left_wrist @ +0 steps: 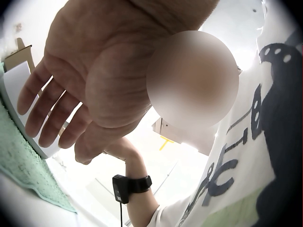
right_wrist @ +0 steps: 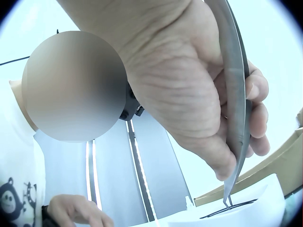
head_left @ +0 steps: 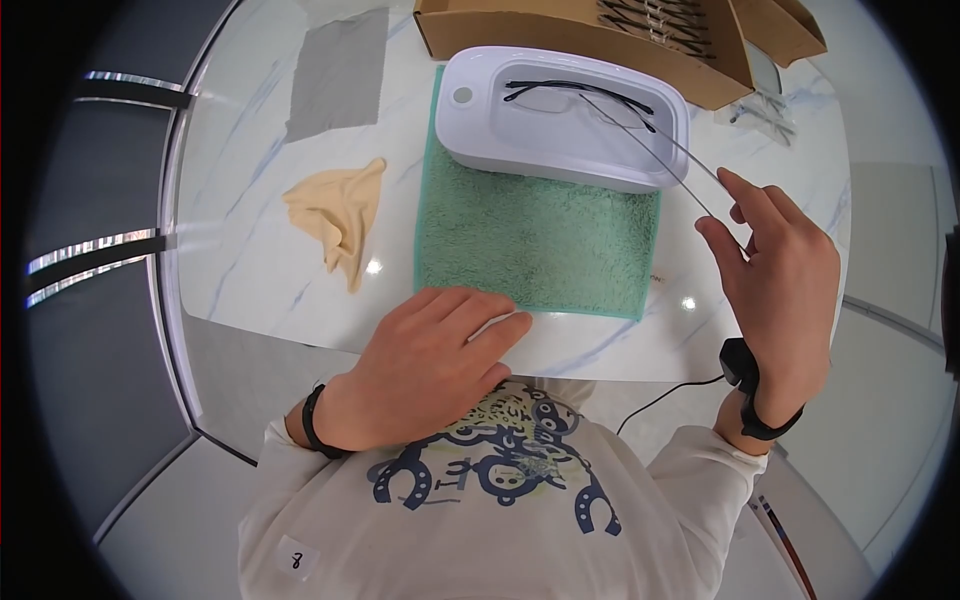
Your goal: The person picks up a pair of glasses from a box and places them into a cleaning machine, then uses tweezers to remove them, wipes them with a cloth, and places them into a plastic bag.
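Observation:
In the head view my right hand (head_left: pixel 785 270) holds metal tweezers (head_left: pixel 655 155) between thumb and fingers, their tips over the white tub (head_left: pixel 465 140). Black-framed glasses (head_left: pixel 580 90) lie in the tub, close to the tips. The right wrist view shows the tweezers (right_wrist: pixel 236 104) gripped in my right hand (right_wrist: pixel 189 90), the tips at the dark frame (right_wrist: pixel 229 208); whether they touch is unclear. My left hand (head_left: pixel 425 355) rests at the table's front edge by the green towel (head_left: pixel 535 245), fingers relaxed, holding nothing; its palm (left_wrist: pixel 94 71) shows in the left wrist view.
A cardboard box (head_left: pixel 580 55) holding several pairs of glasses stands behind the tub. On the left are a grey cloth (head_left: pixel 338 75) and a crumpled tan cloth (head_left: pixel 345 215). Clear plastic packets (head_left: pixel 765 115) lie at the back right.

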`<state>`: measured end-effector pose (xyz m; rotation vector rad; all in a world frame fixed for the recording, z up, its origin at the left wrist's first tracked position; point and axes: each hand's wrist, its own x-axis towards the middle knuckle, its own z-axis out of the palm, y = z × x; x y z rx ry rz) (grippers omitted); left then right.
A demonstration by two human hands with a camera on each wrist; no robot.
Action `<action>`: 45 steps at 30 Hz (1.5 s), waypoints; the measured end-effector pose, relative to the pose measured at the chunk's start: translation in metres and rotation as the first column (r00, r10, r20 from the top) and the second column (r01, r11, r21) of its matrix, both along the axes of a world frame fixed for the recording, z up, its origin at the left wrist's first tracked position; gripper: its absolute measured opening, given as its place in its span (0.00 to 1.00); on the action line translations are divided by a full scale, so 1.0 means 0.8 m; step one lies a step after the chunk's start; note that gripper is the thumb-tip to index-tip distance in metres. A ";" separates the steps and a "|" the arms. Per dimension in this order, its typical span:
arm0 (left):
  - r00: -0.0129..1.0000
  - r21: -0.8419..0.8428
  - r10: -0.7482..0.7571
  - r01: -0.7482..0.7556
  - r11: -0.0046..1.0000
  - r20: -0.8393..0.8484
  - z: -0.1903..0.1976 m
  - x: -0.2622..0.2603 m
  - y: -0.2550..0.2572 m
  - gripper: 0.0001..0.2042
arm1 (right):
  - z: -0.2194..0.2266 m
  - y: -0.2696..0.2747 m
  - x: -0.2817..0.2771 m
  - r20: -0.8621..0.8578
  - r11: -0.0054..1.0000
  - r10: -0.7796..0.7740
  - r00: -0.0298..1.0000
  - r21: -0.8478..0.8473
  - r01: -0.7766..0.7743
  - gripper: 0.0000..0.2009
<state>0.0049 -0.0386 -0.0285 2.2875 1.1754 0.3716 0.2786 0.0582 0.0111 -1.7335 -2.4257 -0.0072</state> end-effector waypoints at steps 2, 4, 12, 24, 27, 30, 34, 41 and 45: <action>1.000 0.004 0.000 0.000 1.000 -0.008 -0.001 0.001 0.000 0.23 | -0.001 0.002 0.000 -0.008 1.000 0.002 1.000 -0.007 -0.003 0.17; 1.000 -0.005 0.000 0.000 1.000 0.009 -0.002 0.002 0.001 0.23 | -0.003 0.004 0.000 -0.017 1.000 0.002 1.000 -0.013 -0.003 0.17; 1.000 -0.007 -0.003 0.003 1.000 0.017 -0.005 0.005 0.003 0.23 | -0.007 0.017 -0.005 0.049 0.999 0.034 0.998 -0.017 -0.033 0.16; 1.000 -0.013 -0.025 0.025 1.000 0.001 -0.011 0.009 0.000 0.24 | -0.011 0.024 -0.008 0.032 0.998 0.024 0.999 -0.067 -0.021 0.12; 1.000 -0.016 -0.031 0.031 0.999 0.004 -0.013 0.011 -0.002 0.24 | -0.005 0.028 -0.010 0.035 0.995 0.030 0.999 -0.096 -0.026 0.10; 0.999 -0.012 -0.037 0.037 0.999 0.003 -0.014 0.011 -0.005 0.24 | -0.001 0.030 -0.013 0.044 0.995 0.050 0.998 -0.085 -0.047 0.08; 0.999 -0.010 -0.039 0.039 0.999 -0.007 -0.014 0.010 -0.007 0.23 | 0.004 0.029 -0.017 0.074 0.995 0.076 0.994 -0.066 -0.072 0.08; 0.999 -0.014 -0.035 0.035 0.999 -0.001 -0.016 0.007 -0.010 0.23 | 0.005 0.030 -0.012 0.151 0.994 0.097 0.984 -0.071 -0.087 0.08; 0.999 -0.024 -0.036 0.036 0.999 0.003 -0.017 0.006 -0.010 0.23 | 0.004 0.031 -0.008 0.134 0.993 0.106 0.985 -0.074 -0.097 0.06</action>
